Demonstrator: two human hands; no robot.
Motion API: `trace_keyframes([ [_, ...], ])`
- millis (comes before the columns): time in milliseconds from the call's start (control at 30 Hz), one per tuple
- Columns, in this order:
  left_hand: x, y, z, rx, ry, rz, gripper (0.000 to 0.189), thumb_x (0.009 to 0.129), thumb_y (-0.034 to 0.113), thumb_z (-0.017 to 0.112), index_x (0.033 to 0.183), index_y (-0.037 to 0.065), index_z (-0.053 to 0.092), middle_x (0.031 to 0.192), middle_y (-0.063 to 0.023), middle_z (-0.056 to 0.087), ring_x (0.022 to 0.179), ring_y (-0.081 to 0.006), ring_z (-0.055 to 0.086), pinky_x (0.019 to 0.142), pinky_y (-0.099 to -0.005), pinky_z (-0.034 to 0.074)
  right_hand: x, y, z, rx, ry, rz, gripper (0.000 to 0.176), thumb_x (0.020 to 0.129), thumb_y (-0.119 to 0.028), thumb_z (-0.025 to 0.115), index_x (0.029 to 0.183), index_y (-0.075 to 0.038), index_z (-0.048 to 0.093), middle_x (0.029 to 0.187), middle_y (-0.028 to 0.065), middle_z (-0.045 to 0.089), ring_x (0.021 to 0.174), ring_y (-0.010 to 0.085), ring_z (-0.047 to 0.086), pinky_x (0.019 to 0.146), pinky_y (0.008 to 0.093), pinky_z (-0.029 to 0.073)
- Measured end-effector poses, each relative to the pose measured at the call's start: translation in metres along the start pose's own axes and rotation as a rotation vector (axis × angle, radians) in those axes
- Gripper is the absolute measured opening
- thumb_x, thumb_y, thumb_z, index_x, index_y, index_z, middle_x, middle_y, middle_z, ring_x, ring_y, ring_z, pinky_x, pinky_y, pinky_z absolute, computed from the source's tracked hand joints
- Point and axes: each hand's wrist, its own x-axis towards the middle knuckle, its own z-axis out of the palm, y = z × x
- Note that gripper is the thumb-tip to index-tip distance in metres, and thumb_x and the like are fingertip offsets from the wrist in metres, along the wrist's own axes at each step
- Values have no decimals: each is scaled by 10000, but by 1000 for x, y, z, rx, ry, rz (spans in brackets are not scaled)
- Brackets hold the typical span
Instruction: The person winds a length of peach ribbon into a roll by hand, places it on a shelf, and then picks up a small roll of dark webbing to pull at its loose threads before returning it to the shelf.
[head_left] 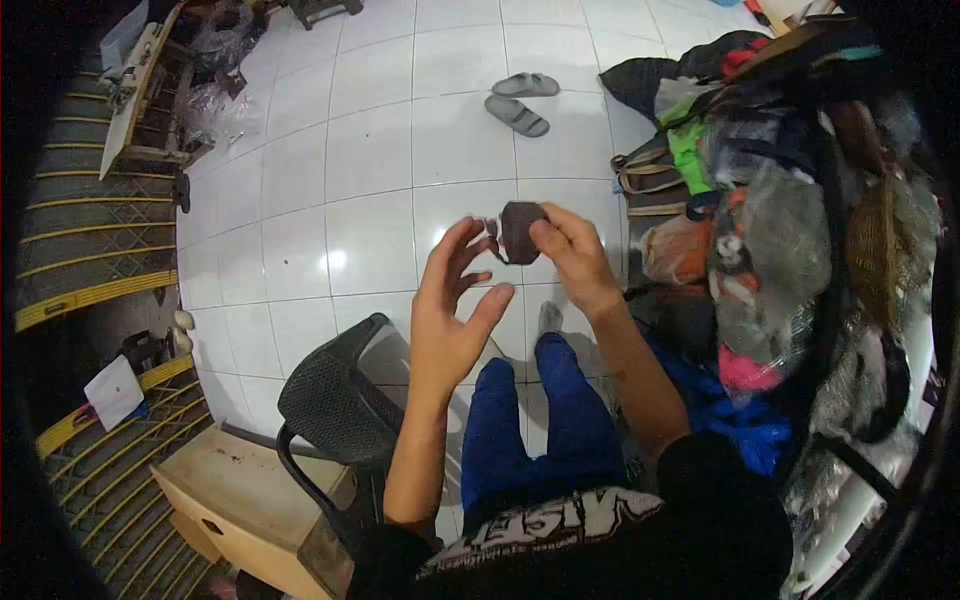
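My right hand (pixel 577 262) grips a small dark brown flat piece (pixel 519 234) by its right side, the thumb pressed on its face. It looks like a little pouch or leather patch with angled corners; its exact kind does not show. A thin dark strip (pixel 493 240) hangs off its left edge. My left hand (pixel 450 305) is just left of it, thumb and fingers spread apart, fingertips close to the strip. Both hands are raised in front of my body, over the tiled floor (pixel 370 235).
A black plastic chair (pixel 340 400) and a wooden cabinet (pixel 250 480) stand at lower left. Along the right side lies a heap of plastic-wrapped goods and bags (pixel 770 250). Grey sandals (pixel 518 115) rest on the floor ahead. Yellow folding gate bars (pixel 100 310) run down the left.
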Motion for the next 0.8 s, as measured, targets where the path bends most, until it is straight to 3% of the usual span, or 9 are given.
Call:
trace_keyframes([
  [167,-31,93,6,-30,-139,257,786,733,157,788,1380,-21,378,1367,-192,452,1235,-306,486,952,-392,461,-48,-116,47,92,49,-259,359,895,-241,643,1112,37,575,948,67,627,883,110,581,777,248,478],
  [267,-53,138,4,-23,-157,330,733,731,128,780,1352,-30,422,1327,-192,493,1218,-300,504,952,-392,462,-77,-149,63,121,34,-347,443,870,-276,683,1154,39,556,1009,77,624,933,122,591,816,253,485],
  [367,-66,159,-2,-11,-163,462,686,696,107,807,1298,-8,498,1262,-152,553,1140,-247,562,880,-345,501,-96,-171,78,151,36,-421,493,847,-275,714,1176,49,540,1038,90,615,974,140,593,845,265,489],
  [800,-110,194,-29,158,-76,689,528,682,143,816,1156,9,624,1142,-132,627,1032,-228,608,829,-328,510,-139,-200,120,178,-65,-525,517,840,-207,718,1216,78,504,1101,139,602,1023,181,597,910,300,475],
])
